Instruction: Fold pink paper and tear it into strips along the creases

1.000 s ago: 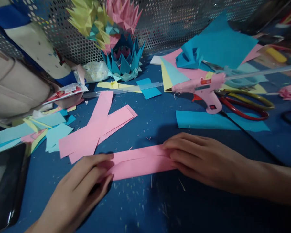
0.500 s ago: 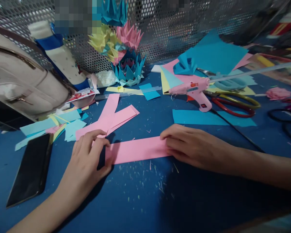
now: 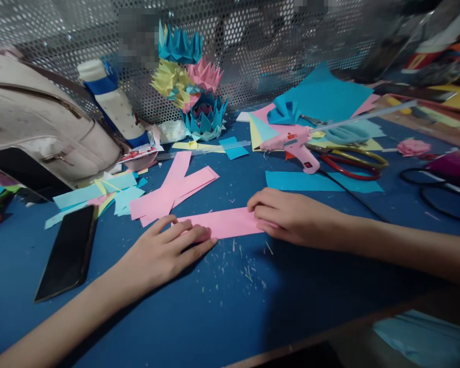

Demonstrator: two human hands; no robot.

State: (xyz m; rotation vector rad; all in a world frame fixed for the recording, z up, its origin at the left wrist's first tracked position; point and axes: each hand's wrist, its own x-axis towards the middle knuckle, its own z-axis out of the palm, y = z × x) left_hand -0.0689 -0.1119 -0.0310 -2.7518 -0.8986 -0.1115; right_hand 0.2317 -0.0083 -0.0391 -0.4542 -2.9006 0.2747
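A pink paper strip [image 3: 232,223] lies flat on the blue table [image 3: 222,301], running from left to right between my hands. My left hand [image 3: 168,248] rests on its left end, fingers stretched out and pressing the paper down. At the right end, the bent fingers of my right hand [image 3: 295,214] pinch the strip. More pink strips [image 3: 168,191] lie crossed just beyond my left hand. A blue strip [image 3: 322,181] is on the table behind my right hand.
A phone [image 3: 67,255] lies at the left. Behind stand a bag [image 3: 57,122], a bottle [image 3: 113,105] and folded paper flowers [image 3: 195,76]. A pink glue gun [image 3: 291,145], red-and-yellow-handled scissors [image 3: 352,162] and blue sheets [image 3: 325,94] are at the back right.
My left hand has moved right onto the strip, and its fingers have flattened out on the paper. My right hand still pinches the right end. The camera view has shifted somewhat.
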